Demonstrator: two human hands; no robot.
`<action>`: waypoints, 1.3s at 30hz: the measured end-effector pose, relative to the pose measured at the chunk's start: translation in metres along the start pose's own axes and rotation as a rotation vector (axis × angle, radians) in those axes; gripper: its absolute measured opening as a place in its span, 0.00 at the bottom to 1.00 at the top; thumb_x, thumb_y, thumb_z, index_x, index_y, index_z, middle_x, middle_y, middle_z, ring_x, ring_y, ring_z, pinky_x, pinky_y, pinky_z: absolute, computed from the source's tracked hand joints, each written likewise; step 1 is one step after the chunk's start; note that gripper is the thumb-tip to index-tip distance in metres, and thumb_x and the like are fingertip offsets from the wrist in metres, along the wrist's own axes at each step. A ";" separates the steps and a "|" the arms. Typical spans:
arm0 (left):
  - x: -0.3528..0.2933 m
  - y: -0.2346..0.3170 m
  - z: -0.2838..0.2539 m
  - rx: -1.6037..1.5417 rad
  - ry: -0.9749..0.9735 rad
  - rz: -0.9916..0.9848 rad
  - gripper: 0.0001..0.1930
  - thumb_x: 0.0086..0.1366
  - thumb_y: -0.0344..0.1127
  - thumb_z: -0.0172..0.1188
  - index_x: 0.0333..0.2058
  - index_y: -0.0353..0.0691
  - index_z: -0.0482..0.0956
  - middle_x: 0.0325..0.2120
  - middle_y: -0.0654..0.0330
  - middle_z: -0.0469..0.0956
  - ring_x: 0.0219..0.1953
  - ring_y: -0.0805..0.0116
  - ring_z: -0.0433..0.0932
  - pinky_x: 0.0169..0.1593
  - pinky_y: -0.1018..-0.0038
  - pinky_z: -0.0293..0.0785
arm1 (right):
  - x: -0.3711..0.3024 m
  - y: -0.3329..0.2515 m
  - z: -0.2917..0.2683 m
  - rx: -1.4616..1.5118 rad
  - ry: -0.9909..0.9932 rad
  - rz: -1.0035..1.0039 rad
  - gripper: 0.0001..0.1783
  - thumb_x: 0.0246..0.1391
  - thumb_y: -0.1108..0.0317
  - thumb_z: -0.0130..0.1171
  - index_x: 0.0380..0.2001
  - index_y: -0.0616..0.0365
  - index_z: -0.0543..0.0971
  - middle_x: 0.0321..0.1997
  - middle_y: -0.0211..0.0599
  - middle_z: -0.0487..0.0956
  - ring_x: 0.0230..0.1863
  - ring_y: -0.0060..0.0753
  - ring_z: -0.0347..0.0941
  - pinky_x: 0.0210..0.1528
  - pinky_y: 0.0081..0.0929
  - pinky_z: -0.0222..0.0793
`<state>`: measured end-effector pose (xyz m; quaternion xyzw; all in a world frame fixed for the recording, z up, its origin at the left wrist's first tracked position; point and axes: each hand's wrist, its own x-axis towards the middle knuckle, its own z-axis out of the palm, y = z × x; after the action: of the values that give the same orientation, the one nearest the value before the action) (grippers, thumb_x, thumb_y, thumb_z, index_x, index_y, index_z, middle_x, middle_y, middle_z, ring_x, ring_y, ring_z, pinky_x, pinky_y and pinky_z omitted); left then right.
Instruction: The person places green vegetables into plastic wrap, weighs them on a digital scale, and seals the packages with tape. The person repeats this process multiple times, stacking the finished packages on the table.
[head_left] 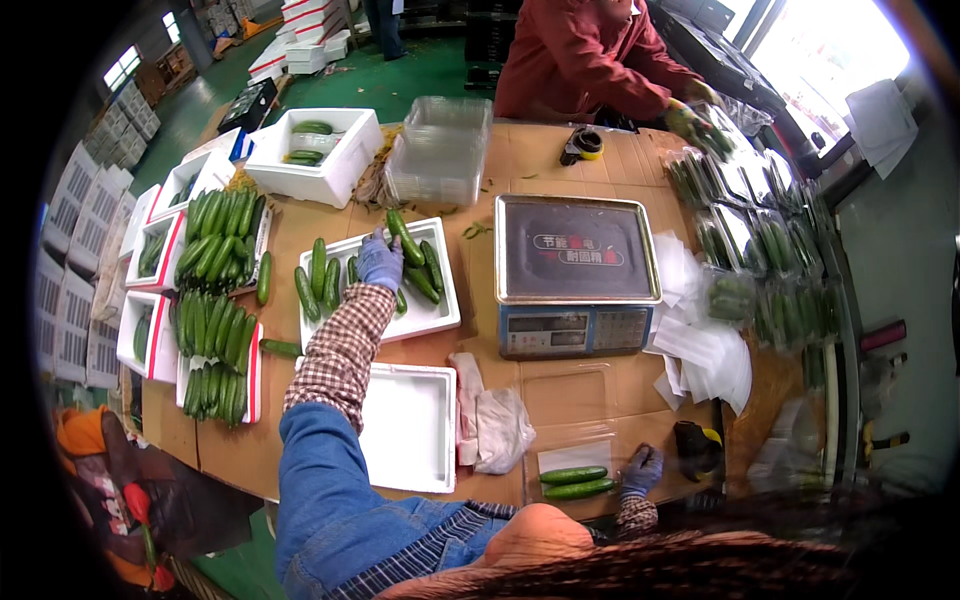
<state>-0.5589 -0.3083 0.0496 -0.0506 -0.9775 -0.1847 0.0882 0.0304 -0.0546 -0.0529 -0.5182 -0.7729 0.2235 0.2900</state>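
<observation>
My left hand [380, 261], in a blue-grey glove, reaches into a white foam tray [437, 318] of cucumbers. Its fingers are closed at the side of a tilted cucumber [404, 238]; other cucumbers lie around and partly under the hand. Low on the right, my gloved right hand [641, 470] rests with thumb and fingers apart, beside an open clear plastic box [568, 395]. Inside the near half of that box, two cucumbers [577, 483] lie side by side by a white paper sheet [575, 457]. Nothing shows in the right hand.
An empty foam tray [408, 425], a crumpled cloth [500, 430] and a scale [577, 275] stand between my hands. Cucumbers [215, 330] are piled at left. Clear boxes [437, 150] are stacked behind; packed boxes [770, 240] line the right, where a co-worker [590, 60] handles some.
</observation>
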 end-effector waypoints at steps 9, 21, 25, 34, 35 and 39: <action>0.029 0.012 0.009 -0.137 -0.221 0.019 0.41 0.51 0.44 0.63 0.61 0.43 0.54 0.49 0.43 0.70 0.51 0.48 0.70 0.52 0.61 0.67 | 0.001 -0.008 -0.003 -0.157 0.012 -0.064 0.09 0.54 0.66 0.51 0.29 0.58 0.77 0.29 0.44 0.75 0.32 0.45 0.73 0.38 0.35 0.69; -0.298 0.110 -0.024 -1.048 -0.760 0.641 0.27 0.47 0.25 0.66 0.48 0.39 0.69 0.38 0.55 0.76 0.42 0.65 0.76 0.47 0.71 0.72 | 0.008 -0.024 -0.016 -0.141 -0.010 -0.012 0.07 0.54 0.65 0.53 0.31 0.55 0.77 0.32 0.43 0.77 0.35 0.44 0.74 0.38 0.34 0.70; -0.388 0.127 -0.023 -0.605 -0.716 0.946 0.24 0.50 0.37 0.64 0.48 0.44 0.74 0.44 0.57 0.76 0.45 0.54 0.74 0.50 0.61 0.69 | 0.009 -0.028 -0.022 -0.077 -0.033 -0.007 0.08 0.54 0.62 0.52 0.32 0.53 0.77 0.33 0.42 0.77 0.36 0.44 0.74 0.40 0.35 0.70; -0.427 0.094 0.015 -0.355 -0.429 1.054 0.18 0.59 0.42 0.55 0.48 0.48 0.76 0.48 0.61 0.75 0.50 0.57 0.72 0.53 0.61 0.65 | -0.029 -0.028 -0.008 0.327 -0.213 0.085 0.19 0.56 0.62 0.54 0.47 0.65 0.72 0.44 0.50 0.75 0.46 0.44 0.72 0.51 0.34 0.67; -0.425 0.099 0.008 -0.380 -0.440 1.045 0.17 0.58 0.41 0.56 0.47 0.47 0.77 0.45 0.59 0.76 0.48 0.57 0.73 0.52 0.61 0.66 | -0.040 -0.032 -0.002 0.413 -0.248 0.108 0.22 0.55 0.63 0.56 0.49 0.67 0.70 0.46 0.52 0.73 0.47 0.45 0.71 0.53 0.35 0.66; -0.400 0.086 -0.013 -0.570 -0.319 0.999 0.15 0.56 0.35 0.57 0.44 0.47 0.78 0.43 0.58 0.77 0.46 0.58 0.74 0.49 0.62 0.70 | -0.051 -0.046 0.008 0.267 -0.337 -0.041 0.24 0.53 0.68 0.59 0.51 0.67 0.68 0.46 0.48 0.73 0.46 0.40 0.72 0.53 0.33 0.66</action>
<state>-0.1543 -0.2600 0.0150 -0.5529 -0.7486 -0.3659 -0.0004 0.0096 -0.1194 -0.0403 -0.4147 -0.7843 0.4017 0.2272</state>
